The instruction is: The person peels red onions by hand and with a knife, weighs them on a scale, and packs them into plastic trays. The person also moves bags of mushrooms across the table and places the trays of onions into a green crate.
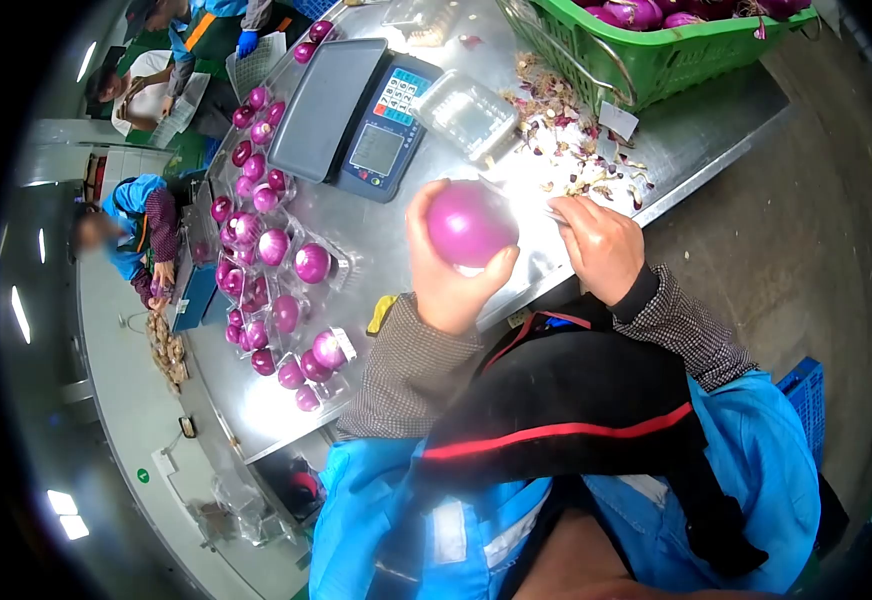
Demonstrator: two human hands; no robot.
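While the left hand (446, 278) lifts the purple onion (468, 222) over the table's (396, 250) near edge, its grip wraps the bulb from below | right hand (604, 245) just right of it, grip closed on a thin blade (521, 197) pointing at the onion's top | scale (356, 115) far left | green basket (656, 55) far right

The person's left hand (446, 275) and right hand (604, 245) are bare. Fine brown-and-white checked sleeves (411, 365) cover both forearms. Above them is a bright blue jacket (756, 450), crossed by a black garment (566, 395) edged with a red stripe.
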